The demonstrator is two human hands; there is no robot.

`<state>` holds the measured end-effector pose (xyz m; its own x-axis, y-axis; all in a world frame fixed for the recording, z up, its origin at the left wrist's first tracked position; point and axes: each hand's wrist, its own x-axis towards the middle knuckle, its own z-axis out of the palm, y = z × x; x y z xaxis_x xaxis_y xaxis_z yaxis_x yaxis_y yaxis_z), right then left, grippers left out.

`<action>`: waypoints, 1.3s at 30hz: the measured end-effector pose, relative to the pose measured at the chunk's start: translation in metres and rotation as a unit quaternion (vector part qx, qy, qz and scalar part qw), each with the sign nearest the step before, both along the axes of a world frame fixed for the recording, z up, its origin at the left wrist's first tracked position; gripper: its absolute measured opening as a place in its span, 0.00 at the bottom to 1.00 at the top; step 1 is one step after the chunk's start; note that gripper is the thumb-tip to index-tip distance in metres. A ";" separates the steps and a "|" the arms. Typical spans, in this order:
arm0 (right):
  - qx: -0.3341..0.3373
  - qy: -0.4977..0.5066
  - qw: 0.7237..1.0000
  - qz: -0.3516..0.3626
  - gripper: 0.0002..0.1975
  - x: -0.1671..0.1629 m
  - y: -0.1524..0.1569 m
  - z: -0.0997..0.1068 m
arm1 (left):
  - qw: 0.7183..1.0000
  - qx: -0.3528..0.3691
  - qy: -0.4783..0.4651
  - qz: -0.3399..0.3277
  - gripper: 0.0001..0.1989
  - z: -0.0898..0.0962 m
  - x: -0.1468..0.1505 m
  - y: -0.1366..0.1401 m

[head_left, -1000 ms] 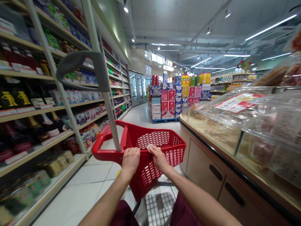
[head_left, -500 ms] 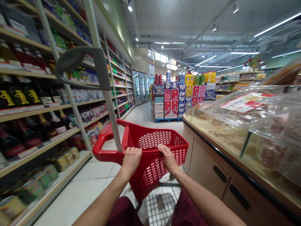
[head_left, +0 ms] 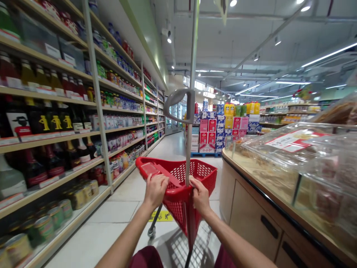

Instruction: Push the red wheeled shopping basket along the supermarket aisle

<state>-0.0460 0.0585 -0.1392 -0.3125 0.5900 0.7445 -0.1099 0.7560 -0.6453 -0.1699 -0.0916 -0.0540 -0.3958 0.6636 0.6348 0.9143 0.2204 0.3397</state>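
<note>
A red plastic shopping cart (head_left: 178,208) with mesh sides stands in front of me, one corner turned toward me. My left hand (head_left: 156,189) is closed over its rim on the left side. At the near corner, my right hand (head_left: 200,194) is closed on the rim, beside the foot of a grey upright pole (head_left: 192,63). A grey looped handle (head_left: 170,106) sticks out leftward from that pole, above both hands. Inside the basket no goods can be made out. Below the cart a wheel (head_left: 151,232) rests on the white tiles.
Shelves (head_left: 119,130) of bottles and cans line the left side. To the right is a wooden counter (head_left: 245,208) with clear plastic covers (head_left: 295,145). Stacked drink cartons (head_left: 208,137) stand on a blue pallet ahead, with glass-door coolers behind. A yellow floor sticker (head_left: 164,216) lies under the cart.
The cart has turned, its pole and handle swinging from the left to between my hands. The right hand now grips at the pole corner. The shelves show farther right in view.
</note>
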 end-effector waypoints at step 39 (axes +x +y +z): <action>0.140 -0.134 0.974 -0.121 0.19 0.041 0.031 0.074 | 0.996 -0.026 0.079 0.036 0.16 -0.016 0.018 0.061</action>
<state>-0.0052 0.0891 -0.0647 -0.3949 0.4566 0.7972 0.2367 0.8890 -0.3919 -0.1514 -0.0302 -0.0703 -0.3421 0.6701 0.6587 0.9364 0.3013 0.1799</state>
